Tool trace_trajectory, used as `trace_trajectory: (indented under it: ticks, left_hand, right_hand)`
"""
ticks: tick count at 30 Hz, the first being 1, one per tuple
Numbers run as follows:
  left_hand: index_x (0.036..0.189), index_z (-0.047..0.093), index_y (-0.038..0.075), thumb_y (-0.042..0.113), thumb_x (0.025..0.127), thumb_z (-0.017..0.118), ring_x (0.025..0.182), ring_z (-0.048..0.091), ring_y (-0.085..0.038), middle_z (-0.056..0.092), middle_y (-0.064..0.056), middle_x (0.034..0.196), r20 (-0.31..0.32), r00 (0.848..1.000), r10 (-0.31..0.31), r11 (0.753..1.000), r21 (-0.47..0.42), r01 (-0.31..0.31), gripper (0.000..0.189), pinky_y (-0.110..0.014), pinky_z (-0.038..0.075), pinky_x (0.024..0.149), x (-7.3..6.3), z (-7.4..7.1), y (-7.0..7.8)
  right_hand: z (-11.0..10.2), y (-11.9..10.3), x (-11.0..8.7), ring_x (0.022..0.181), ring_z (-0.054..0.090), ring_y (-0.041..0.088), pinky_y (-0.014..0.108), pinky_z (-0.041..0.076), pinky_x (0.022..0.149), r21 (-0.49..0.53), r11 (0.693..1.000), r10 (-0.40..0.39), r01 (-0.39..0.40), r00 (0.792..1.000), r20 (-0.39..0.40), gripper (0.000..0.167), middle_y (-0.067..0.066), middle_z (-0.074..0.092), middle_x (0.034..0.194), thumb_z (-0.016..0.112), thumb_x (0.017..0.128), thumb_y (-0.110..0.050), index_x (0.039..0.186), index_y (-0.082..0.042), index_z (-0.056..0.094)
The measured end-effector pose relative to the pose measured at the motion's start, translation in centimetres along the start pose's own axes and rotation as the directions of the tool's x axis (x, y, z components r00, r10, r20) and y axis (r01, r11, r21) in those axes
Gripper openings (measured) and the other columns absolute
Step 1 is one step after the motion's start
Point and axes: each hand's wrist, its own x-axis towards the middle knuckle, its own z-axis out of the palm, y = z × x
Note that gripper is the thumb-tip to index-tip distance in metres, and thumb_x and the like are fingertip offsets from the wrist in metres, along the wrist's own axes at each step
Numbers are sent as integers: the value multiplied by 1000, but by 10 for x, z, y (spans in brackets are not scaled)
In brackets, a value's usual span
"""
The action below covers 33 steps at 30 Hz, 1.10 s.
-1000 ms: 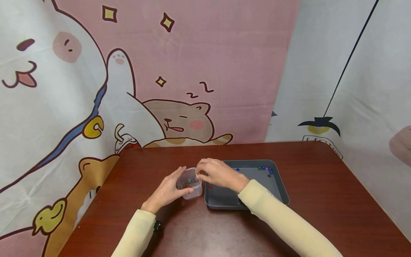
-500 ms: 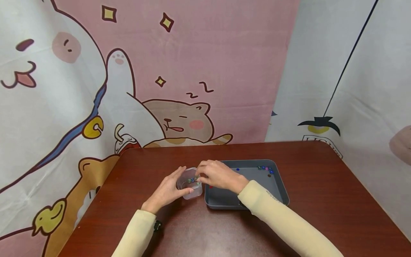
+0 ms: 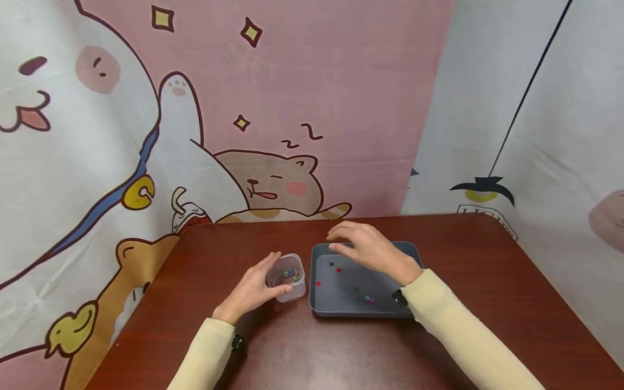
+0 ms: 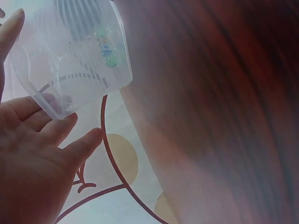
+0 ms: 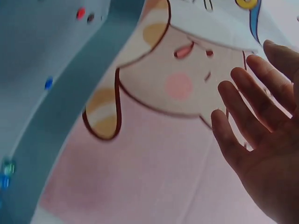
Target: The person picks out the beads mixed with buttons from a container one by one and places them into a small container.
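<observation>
In the head view, a clear plastic container (image 3: 293, 293) with several small green and blue beads (image 3: 292, 273) in it stands on the table. My left hand (image 3: 247, 291) holds it from the left, thumb at the near side and fingers at the far side. The left wrist view shows fingers of the left hand (image 4: 44, 149) against the container's wall (image 4: 93, 88). Over the grey tray (image 3: 336, 304) hovers my right hand (image 3: 368, 247), fingers spread apart and nothing seen in them. The right wrist view shows that right hand (image 5: 261, 116) with extended fingers.
Scattered small beads lie in the tray, among them a red bead (image 3: 318, 283), a green bead (image 3: 356, 288) and a pink bead (image 3: 372, 300). My right hand and sleeve cover the tray's right part. A patterned cloth (image 3: 370, 108) hangs behind the brown table (image 3: 234, 238).
The right hand has left the container and moved right over the tray, its fingers spreading. A further bead shows among those in the container. My left hand stays in place.
</observation>
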Motion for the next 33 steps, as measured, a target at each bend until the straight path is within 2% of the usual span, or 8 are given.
trace_trajectory:
  ticks: [6,12,17,21,33]
  left_hand:
    - [159,42,9,53,85,82,144,44,-39,38,-22,162,-4,1000,6,1000,-4,-6,95,-58,43,110,-1,-1,0]
    - [159,41,9,54,85,82,144,44,-39,37,-22,162,-1,1000,3,1000,5,-3,95,-58,43,110,-1,-2,-1]
    - [159,42,10,53,85,83,144,44,-39,37,-22,162,0,1000,4,1000,1,-4,95,-58,43,110,-1,-3,0]
    - [159,42,10,53,85,83,143,45,-39,38,-22,162,-8,1000,12,1000,9,-12,94,-58,44,109,-1,-1,-1]
    - [159,42,10,51,85,83,142,47,-38,38,-22,162,-6,1000,7,1000,5,-7,95,-56,45,109,1,1,1]
  right_hand:
    - [-29,24,-25,116,66,23,49,53,98,-17,998,59,-60,996,-70,22,1,70,123,74,98,-25,118,-15,76]
    - [-41,51,-52,117,65,28,53,53,96,-62,990,123,-128,988,-91,25,5,70,124,75,97,-23,120,-12,75]
    - [-42,66,-72,119,64,29,55,51,98,-75,979,181,-187,980,-82,26,6,70,124,75,97,-24,120,-11,76]
    - [-40,78,-84,118,64,31,56,51,98,-96,974,195,-203,977,-86,26,9,71,122,75,97,-22,119,-8,76]
    - [-25,116,-101,122,59,39,59,49,98,-166,957,232,-239,971,-62,23,18,65,131,77,95,-16,113,-3,77]
